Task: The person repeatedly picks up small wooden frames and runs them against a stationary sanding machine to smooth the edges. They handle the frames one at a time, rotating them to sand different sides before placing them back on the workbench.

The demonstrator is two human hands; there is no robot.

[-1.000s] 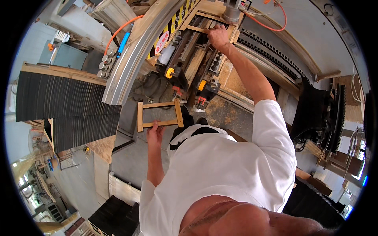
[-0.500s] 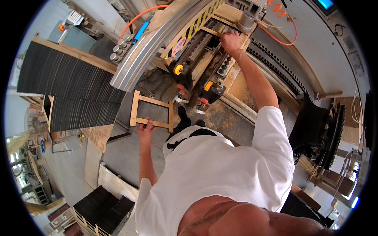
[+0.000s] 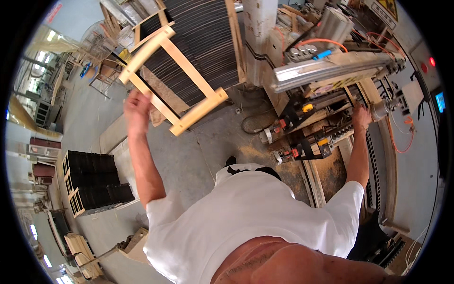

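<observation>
A pale wooden frame [image 3: 188, 67] is raised at the left: two thicker end bars joined by two thinner rails. My left hand [image 3: 138, 109] is closed on one of its rails, slightly smeared by motion. Out to the right, my right hand [image 3: 362, 117] reaches into a woodworking machine [image 3: 312, 124]. Its fingers are bent around the near end of a pale wooden strip [image 3: 349, 96] lying between the machine's rails; the fingertips are partly hidden. Yellow knobs [image 3: 308, 108] and red-and-metal clamps sit on the machine's near ends.
Tall stacks of dark slats [image 3: 205, 35] stand beyond the raised frame. A lower dark stack [image 3: 97, 182] is at the left. Sawdust [image 3: 333, 170] covers the machine bed and floor. An orange air hose [image 3: 401, 150] hangs at the right, near a lit screen [image 3: 440, 102].
My left hand has swung the wooden frame outward to the left and up, toward the slat stacks. My view has turned left; my right hand stays at the machine on the strip.
</observation>
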